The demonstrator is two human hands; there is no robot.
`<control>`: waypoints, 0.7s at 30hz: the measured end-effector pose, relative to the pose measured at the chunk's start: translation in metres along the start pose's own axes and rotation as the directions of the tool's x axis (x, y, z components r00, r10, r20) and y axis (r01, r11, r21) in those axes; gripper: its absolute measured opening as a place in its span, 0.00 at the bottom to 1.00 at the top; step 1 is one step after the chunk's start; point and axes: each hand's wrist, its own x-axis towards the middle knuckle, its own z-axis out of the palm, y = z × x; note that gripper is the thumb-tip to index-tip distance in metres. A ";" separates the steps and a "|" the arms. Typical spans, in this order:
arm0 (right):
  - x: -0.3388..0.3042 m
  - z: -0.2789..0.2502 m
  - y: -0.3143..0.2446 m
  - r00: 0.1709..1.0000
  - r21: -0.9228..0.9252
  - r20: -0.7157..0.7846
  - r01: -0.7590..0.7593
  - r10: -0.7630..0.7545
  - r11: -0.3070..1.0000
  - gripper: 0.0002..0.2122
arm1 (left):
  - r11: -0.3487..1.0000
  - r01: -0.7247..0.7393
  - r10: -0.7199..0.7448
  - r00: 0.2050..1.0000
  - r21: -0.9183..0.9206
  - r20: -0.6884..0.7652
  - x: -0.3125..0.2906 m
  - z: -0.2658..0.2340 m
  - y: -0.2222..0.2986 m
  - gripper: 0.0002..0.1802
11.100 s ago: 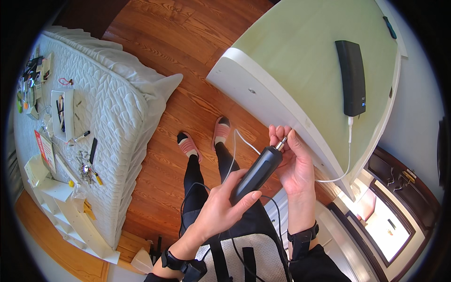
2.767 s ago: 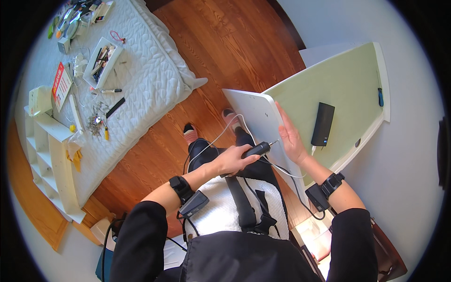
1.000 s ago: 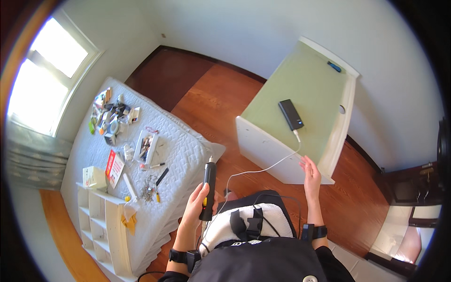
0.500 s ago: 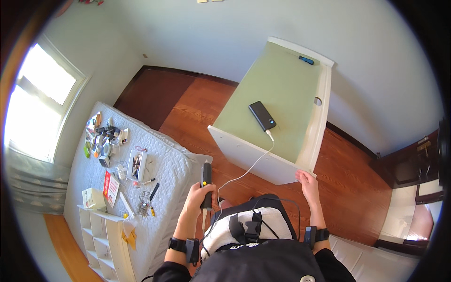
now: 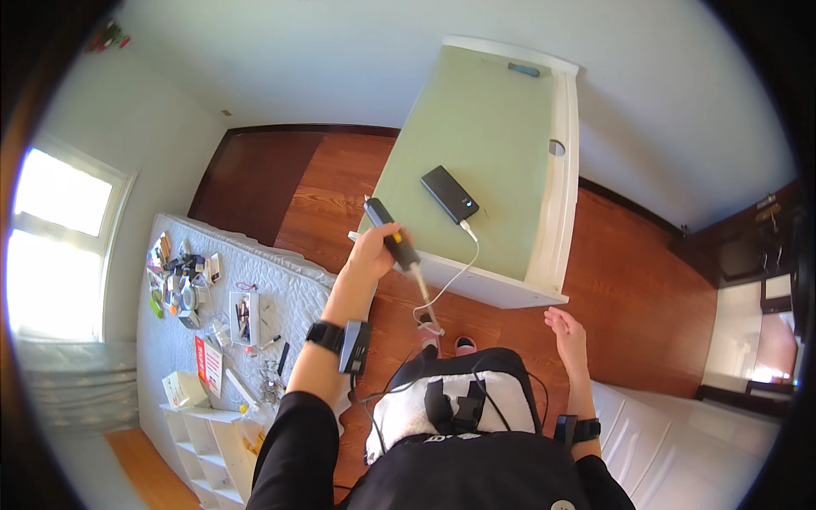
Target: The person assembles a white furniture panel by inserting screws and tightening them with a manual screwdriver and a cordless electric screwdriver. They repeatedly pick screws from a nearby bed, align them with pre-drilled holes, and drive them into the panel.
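My left hand (image 5: 372,253) is wrapped round a black electric screwdriver (image 5: 393,238) with a yellow button. Its short tip points toward the left corner of the white furniture piece (image 5: 510,294) with a pale green surface. A white cable (image 5: 463,274) runs from the tool's lower end to a black power bank (image 5: 450,195), which lies on that surface. At the far end lies a blue-handled screwdriver (image 5: 524,70). My right hand (image 5: 568,338) hovers just off the near right corner, its fingers apart and holding nothing.
A mattress (image 5: 293,276) at the left bears small tools, a white box of bits (image 5: 245,319) and a red-and-white leaflet (image 5: 209,365). A white shelf unit (image 5: 208,450) stands near it. White panels (image 5: 663,433) lie at the lower right, and a wall stands behind the furniture piece.
My left hand has moved forward and up with the electric screwdriver, now beside the furniture's left corner. My right hand has come off the near right corner. The whole view has shifted.
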 end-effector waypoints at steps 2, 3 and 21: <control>-0.003 0.003 0.002 0.999 0.043 -0.038 -0.002 0.003 0.999 0.15 | 0.991 0.068 -0.071 0.997 -0.114 -0.025 0.030 0.000 -0.001 0.12; -0.004 0.006 0.002 0.997 0.067 -0.066 -0.038 0.042 0.997 0.15 | 0.980 0.096 -0.106 0.993 -0.176 -0.047 0.047 0.001 -0.003 0.11; -0.017 0.021 -0.008 0.958 0.070 -0.225 -0.166 0.177 0.984 0.17 | 0.965 0.172 -0.064 0.888 0.199 -0.455 0.159 -0.030 -0.046 0.12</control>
